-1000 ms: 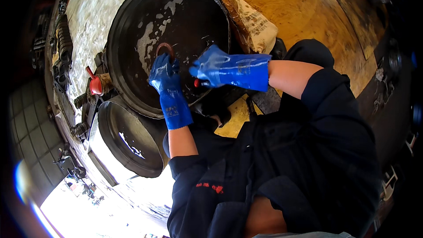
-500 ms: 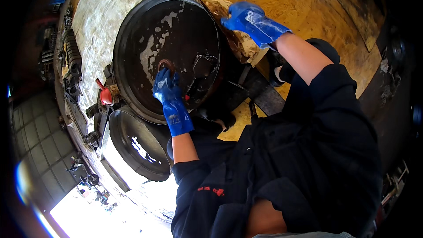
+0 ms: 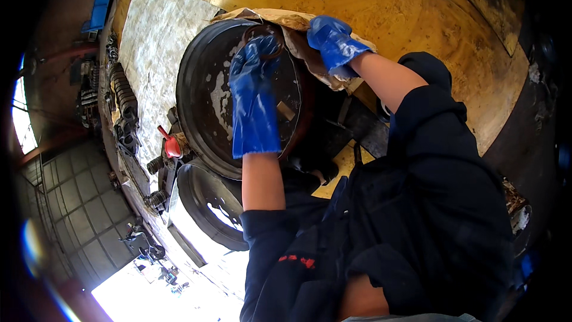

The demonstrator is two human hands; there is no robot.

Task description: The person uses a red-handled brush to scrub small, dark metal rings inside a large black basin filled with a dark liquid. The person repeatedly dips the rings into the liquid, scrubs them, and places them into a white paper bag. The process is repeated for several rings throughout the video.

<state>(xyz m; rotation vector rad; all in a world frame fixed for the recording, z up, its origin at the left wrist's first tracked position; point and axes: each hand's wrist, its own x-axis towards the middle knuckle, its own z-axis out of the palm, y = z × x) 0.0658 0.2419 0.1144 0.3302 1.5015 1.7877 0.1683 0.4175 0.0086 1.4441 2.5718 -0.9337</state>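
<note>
A wide round black tub (image 3: pixel 189 107) with patches of pale foam on dark liquid stands in front of me. My left hand (image 3: pixel 255 77), in a long blue rubber glove, is over its far part. Its fingers are closed on a brownish metal ring (image 3: pixel 262 26). My right hand (image 3: pixel 333 39), gloved the same way, is closed at the tub's far right side, gripping the edge of crumpled brown paper (image 3: pixel 292 20) along the rim. A small tan block-shaped piece (image 3: pixel 286 111) shows inside the tub, right of my left wrist.
A smaller dark round tub (image 3: pixel 199 200) with bright liquid stands nearer, at left. Beside the tubs are a red-handled object (image 3: pixel 171 146) and coil springs (image 3: pixel 124 95). A pale stained sheet (image 3: pixel 161 18) lies beyond, and a yellow-brown sheet (image 3: pixel 393 6) spreads to the right.
My left hand has moved away from me and right across the tub, lifting the ring toward the far rim. My right hand stays at the paper. The view has shifted slightly.
</note>
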